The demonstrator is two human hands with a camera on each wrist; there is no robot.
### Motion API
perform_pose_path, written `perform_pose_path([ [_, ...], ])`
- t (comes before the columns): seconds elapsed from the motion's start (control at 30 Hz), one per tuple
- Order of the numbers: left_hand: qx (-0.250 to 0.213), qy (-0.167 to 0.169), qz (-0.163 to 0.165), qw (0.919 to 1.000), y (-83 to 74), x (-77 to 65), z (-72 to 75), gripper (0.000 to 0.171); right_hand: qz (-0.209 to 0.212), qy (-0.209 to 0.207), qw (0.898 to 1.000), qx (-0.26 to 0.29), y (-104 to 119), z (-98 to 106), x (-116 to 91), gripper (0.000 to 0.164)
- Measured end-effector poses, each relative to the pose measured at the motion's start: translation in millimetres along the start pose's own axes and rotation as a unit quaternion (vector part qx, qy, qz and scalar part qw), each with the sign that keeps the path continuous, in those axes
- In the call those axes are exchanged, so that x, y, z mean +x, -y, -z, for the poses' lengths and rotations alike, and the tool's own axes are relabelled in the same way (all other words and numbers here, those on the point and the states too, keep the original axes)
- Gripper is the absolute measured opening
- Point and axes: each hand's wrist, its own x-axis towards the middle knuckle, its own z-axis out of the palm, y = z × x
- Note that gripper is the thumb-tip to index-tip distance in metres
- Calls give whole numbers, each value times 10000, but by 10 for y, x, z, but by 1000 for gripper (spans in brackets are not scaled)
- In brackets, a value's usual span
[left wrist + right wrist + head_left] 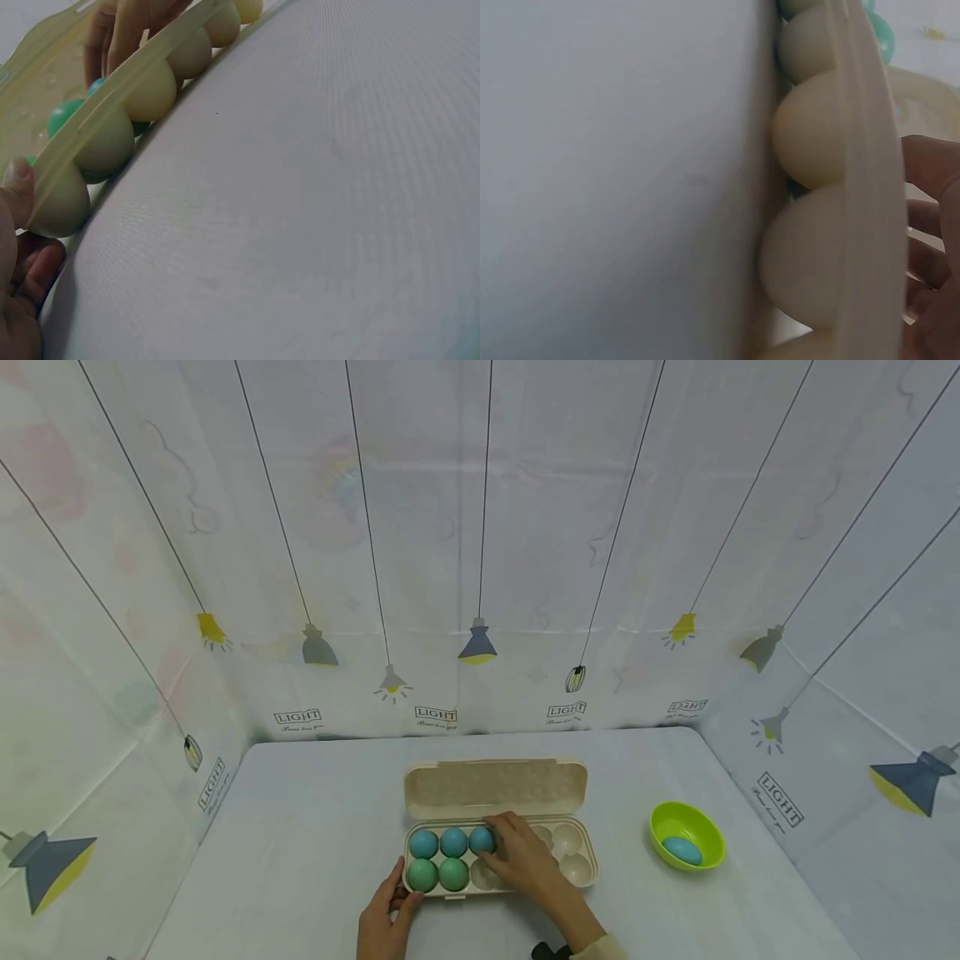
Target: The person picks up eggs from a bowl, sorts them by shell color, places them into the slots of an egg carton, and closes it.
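Observation:
An egg carton (pixel 576 870) lies on the table with its lid (pixel 495 787) folded back. At its left front corner my left hand (pixel 386 920) grips the edge; in the left wrist view the thumb (pixel 16 191) is over the rim and fingers are under it. My right hand (pixel 528 860) pinches a blue egg (pixel 481 839) at the third cup of the back row. Two more blue eggs (pixel 453 842) fill the cups to its left. Two green eggs (pixel 422 875) sit in the front row. Several cups at the right are bare.
A lime green bowl (pixel 712 857) stands right of the carton with one blue egg (pixel 682 850) in it. A small black object (pixel 551 952) shows beside the right sleeve (pixel 603 948). White fabric walls printed with lamps surround the white table (pixel 315 827).

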Motion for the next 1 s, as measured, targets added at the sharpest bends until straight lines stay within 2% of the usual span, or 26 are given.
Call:
perform_pose_path([
  [0.23,-37,-203,-32,9998,2,11,6,64,367,-537,9976,-221,-38,209,20,52],
  [0.33,-3,-295,-35,9996,-1,20,19,63,388,-691,9966,-219,-60,327,37,49],
  [0.6,42,-229,5,9997,-15,28,27,64,329,-930,9939,-494,-219,671,5,52],
  [0.83,10,-209,-40,9998,-13,11,4,63,335,-1381,9864,-825,-424,961,-126,52],
  [1.0,-72,5,172,9998,-15,9,3,65,212,-1682,9797,-1066,-634,1143,-275,51],
])
